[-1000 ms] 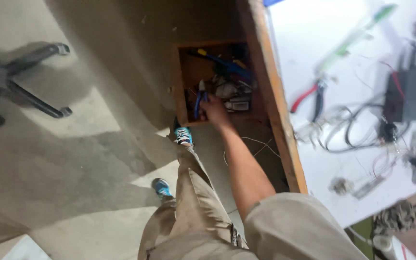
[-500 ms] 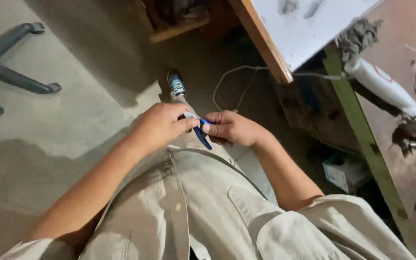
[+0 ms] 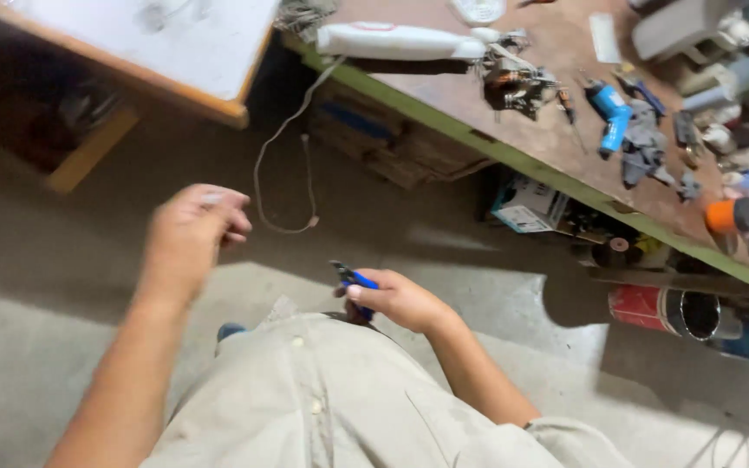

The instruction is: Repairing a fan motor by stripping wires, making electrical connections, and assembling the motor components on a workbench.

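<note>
Since half a second ago, the two hands have been drawn apart: they were joined on the blue-handled tool above the lap, and now only one of them keeps it. The left hand point(image 3: 191, 236) has been lifted away to the left and farther out, above the concrete floor point(image 3: 36, 260); it is blurred, its fingers are loosely curled, and whether something small is pinched at the fingertips cannot be told.

The right hand point(image 3: 396, 299) is held near the body, just above the beige shirt point(image 3: 331, 399). Its fingers are pressed together around the blue-handled pliers point(image 3: 354, 282). The blue handles are enclosed in the fist, and only the dark tip is seen, projecting to the upper left past the thumb. The tool is thus held near the middle of the scene, well apart from the left hand.

At the far right, a brown workbench with a green edge point(image 3: 513, 156) is seen, and a blue power tool point(image 3: 610, 113) and a white handheld device point(image 3: 392, 41) are laid on it. At the far left, a white table point(image 3: 210, 61) is placed, and a thin cable point(image 3: 283, 173) is hung down between the two.
</note>
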